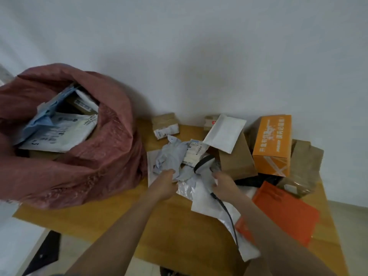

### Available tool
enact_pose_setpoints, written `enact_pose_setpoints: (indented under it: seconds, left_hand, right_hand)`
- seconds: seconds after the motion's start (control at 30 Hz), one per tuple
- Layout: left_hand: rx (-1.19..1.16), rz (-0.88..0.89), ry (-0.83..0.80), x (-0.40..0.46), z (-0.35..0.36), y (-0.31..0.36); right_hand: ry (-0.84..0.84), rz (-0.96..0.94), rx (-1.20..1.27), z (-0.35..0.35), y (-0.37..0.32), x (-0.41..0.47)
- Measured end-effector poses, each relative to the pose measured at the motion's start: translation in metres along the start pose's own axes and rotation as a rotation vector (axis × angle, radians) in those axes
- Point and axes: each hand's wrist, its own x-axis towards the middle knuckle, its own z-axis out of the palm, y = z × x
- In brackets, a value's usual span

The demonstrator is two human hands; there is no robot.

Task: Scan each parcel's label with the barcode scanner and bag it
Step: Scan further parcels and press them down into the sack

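Note:
A crumpled grey poly parcel (175, 156) with a white label lies in the middle of the wooden table (99, 222). My left hand (164, 184) grips its near edge. My right hand (224, 185) holds the handle of the grey barcode scanner (205, 166), whose dark head points toward the parcel. The scanner's black cable (227, 212) trails back along my right forearm. At the table's left end, a big red sack (89, 166) stands open, with several white and blue parcels (59, 130) inside.
Unbagged parcels crowd the right half: an orange carton (272, 144), a white padded mailer (225, 134), brown paper bags (237, 162), a small brown box (165, 125), an orange flat mailer (286, 212) and white poly bags (211, 206). A white wall stands behind.

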Motion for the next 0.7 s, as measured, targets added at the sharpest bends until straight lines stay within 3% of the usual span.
enact_pose_setpoints:
  seconds: [0.2,0.33,0.5,0.6,0.7]
  left_hand:
    - [-0.099,-0.079,0.125,0.018,0.015,-0.021]
    - [-0.13,-0.138,0.219,0.038,0.017,-0.024]
    - [-0.206,-0.218,0.277,0.075,0.02,-0.036]
    - [-0.235,-0.244,0.268,0.093,0.02,-0.04]
    - [-0.247,-0.313,0.149,0.11,0.021,-0.04]
  right_hand:
    - [0.089,0.029,-0.086,0.044,0.0,0.026]
    - [0.0,0.197,-0.107,0.061,-0.005,0.037]
    - [0.14,0.199,-0.254,0.07,-0.005,0.052]
    - [0.153,0.167,-0.39,0.071,-0.006,0.062]
    - [0.124,0.163,-0.423,0.072,-0.005,0.071]
